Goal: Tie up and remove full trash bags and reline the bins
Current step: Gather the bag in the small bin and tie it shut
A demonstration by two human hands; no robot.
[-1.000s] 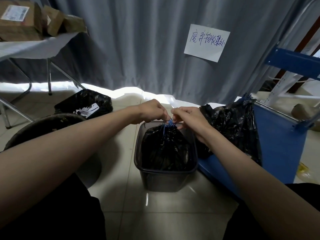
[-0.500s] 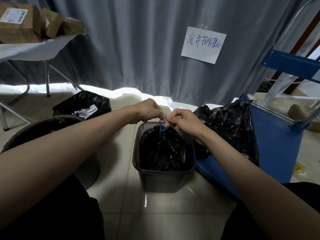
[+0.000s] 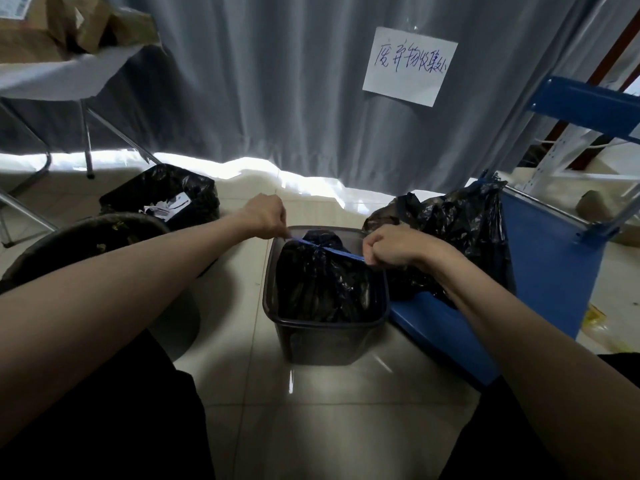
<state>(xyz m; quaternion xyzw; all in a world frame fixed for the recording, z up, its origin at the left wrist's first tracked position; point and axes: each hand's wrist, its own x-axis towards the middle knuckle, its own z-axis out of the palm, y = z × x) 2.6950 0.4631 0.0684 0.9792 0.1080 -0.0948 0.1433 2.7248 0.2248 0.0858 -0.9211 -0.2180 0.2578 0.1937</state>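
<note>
Black trash bag (image 3: 323,285) sitting in the small bin (image 3: 325,336), soft and crinkly, probably light. Blue drawstring (image 3: 334,250) pulled taut, left hand (image 3: 265,216) and right hand (image 3: 391,245) each pinching an end. Best grabbed at the cinched neck.

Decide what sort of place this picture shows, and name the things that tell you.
Probably a waste-collection corner of a storeroom or workshop: a handwritten white paper sign on a grey curtain, several black plastic trash bags, and blue metal shelving.
</note>
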